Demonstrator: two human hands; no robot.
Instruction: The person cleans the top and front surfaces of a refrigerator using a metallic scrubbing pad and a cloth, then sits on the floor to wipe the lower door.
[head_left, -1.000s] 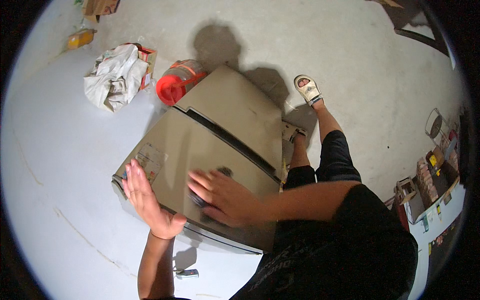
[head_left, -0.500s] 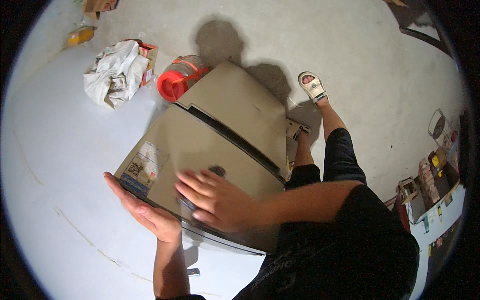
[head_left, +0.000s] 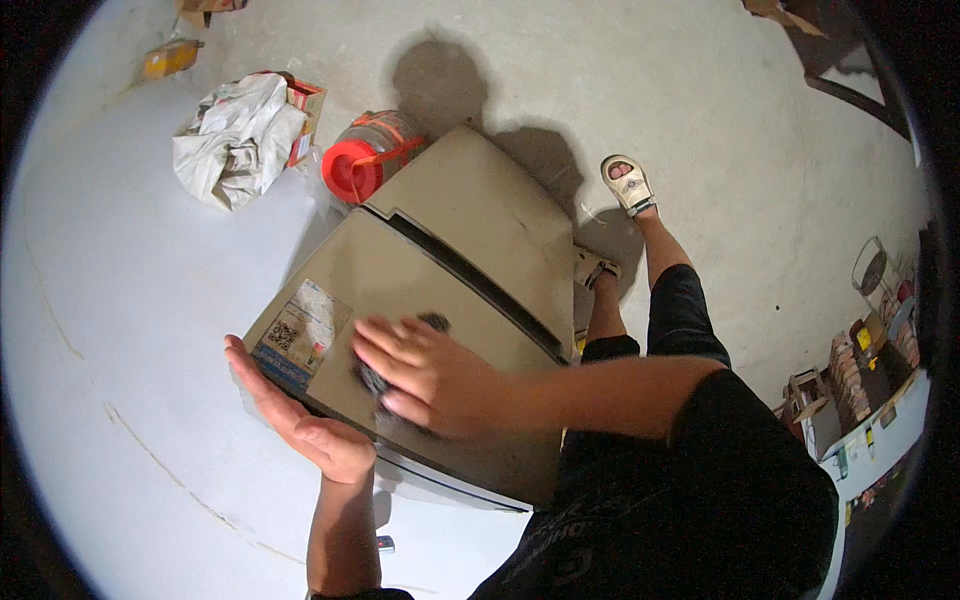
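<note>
Below me is a beige two-door refrigerator (head_left: pixel 400 290) with a dark groove between its doors and a label sticker (head_left: pixel 303 333) near one corner. My right hand (head_left: pixel 420 375) lies on the larger door, its fingers bent over a dark, crumpled cloth (head_left: pixel 372 380). Motion blurs this hand a little, and part of the cloth is hidden beneath it. Another dark patch shows just beyond the fingers. With fingers stretched out, my left hand (head_left: pixel 310 425) rests flat along the refrigerator's left edge and holds nothing.
Past the refrigerator lie a clear jar with a red lid (head_left: pixel 352 170) and a white sack (head_left: pixel 240 140) beside a red box (head_left: pixel 304 115). My sandaled foot (head_left: pixel 628 183) is on the concrete floor. At far right, a box of assorted items (head_left: pixel 860 370) stands; a small remote-like object (head_left: pixel 386 544) lies near my left forearm.
My right hand has shifted slightly on the door together with the cloth. The left hand keeps its place at the edge, while the whole view has moved a little.
</note>
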